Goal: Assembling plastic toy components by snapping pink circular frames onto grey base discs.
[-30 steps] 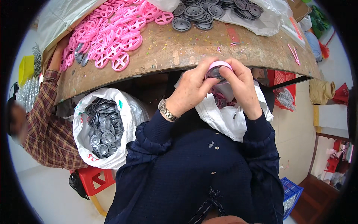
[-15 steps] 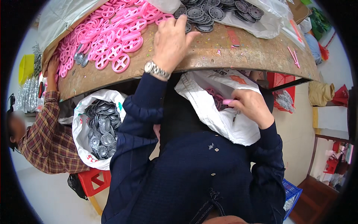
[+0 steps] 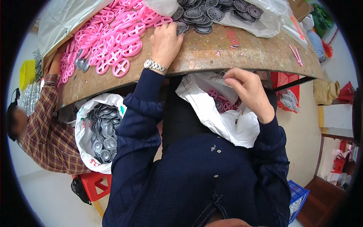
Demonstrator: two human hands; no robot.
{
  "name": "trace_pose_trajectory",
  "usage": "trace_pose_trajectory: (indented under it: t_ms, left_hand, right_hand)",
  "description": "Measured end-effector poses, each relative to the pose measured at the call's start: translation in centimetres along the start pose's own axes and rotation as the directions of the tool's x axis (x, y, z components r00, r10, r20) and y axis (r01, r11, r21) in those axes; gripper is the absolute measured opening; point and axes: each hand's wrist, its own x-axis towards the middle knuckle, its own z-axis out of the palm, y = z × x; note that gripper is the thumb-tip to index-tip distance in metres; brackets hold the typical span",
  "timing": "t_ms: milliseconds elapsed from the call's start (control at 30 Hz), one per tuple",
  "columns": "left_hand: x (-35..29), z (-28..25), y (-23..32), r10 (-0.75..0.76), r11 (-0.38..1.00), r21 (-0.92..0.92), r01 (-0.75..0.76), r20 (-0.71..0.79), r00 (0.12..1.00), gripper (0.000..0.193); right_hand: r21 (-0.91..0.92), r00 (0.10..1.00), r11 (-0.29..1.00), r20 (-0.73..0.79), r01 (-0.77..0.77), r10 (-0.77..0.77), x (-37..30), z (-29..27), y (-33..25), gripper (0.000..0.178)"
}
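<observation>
Pink plastic 4-spoked rings [image 3: 121,67] lie heaped on the brown wooden table [image 3: 204,53], dark grey round plastic discs [image 3: 193,14] just to their right. Here's the left hand [image 3: 165,43], fingers bent where both piles meet; can't tell whether they grip anything. And the right hand [image 3: 249,90], pinching a pink piece 0.5 s ago, has let it go and risen: fingers loosely curled, slightly parted, nothing visible in them, over the white plastic sack [image 3: 210,115] holding pink and grey round pieces [image 3: 226,106].
</observation>
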Motion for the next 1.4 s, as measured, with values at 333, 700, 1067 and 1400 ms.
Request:
trace_pose_trajectory:
  t_ms: [333, 700, 1067, 1400]
  left_hand:
    - [-3.0, -4.7, 3.4, 0.105, 0.933, -0.329, -0.145, -0.137, 0.985, 0.010]
    - [-3.0, -6.5, 3.7, 0.331, 0.840, -0.367, -0.399, -0.237, 0.913, 0.021]
    - [1.7, 0.0, -7.2, 0.129, 0.978, 0.150, -0.147, 0.124, 0.984, 0.014]
    - [-0.5, -4.3, -5.0, 0.372, 0.923, -0.142, -0.357, 0.098, 0.923, 0.013]
  right_hand:
    - [0.639, 0.946, 0.703, 0.146, -0.312, 0.288, 6.0, 2.0, -0.9, 0.035]
    - [0.776, 0.948, 0.572, 0.100, -0.265, 0.304, 6.5, 3.3, -0.2, 0.021]
    - [0.727, 0.983, 0.678, -0.021, -0.109, 0.180, 3.8, 4.0, -1.2, 0.015]
    - [0.745, 0.968, 0.647, -0.006, -0.164, 0.251, 4.0, 1.6, -0.9, 0.012]
